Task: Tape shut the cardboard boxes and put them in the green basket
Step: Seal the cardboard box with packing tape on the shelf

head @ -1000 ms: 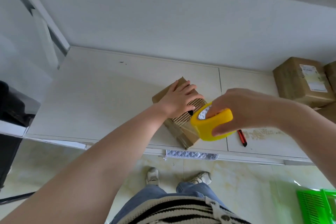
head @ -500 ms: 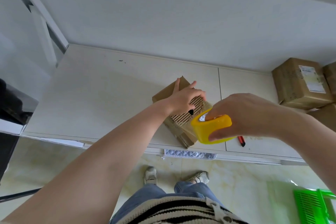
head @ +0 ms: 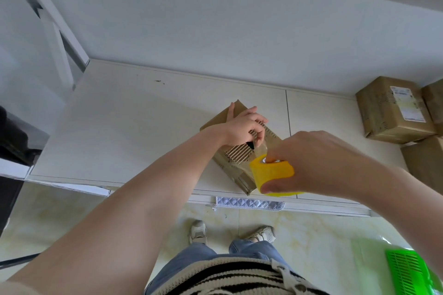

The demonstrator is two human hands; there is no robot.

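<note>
A small cardboard box [head: 236, 170] lies at an angle near the front edge of the white table [head: 143, 127], its ribbed corrugated top showing. My left hand [head: 239, 129] presses down on the top of the box with bent fingers; a small black thing shows under its thumb. My right hand [head: 318, 160] grips a yellow roll of clear tape [head: 272, 172] just off the box's near right corner. A clear strip runs from the roll to the box top by my left thumb. The green basket [head: 407, 270] stands on the floor at the lower right.
More taped cardboard boxes [head: 393, 110] are stacked at the table's right end against the wall. A quilted cloth [head: 249, 203] hangs under the table's front edge. A dark object [head: 14, 141] sits at the far left. My feet stand on the tiled floor below.
My left hand went from lying flat on the box to pressing with bent fingers. My right hand drew the yellow roll a little nearer and to the right, covering the red pen.
</note>
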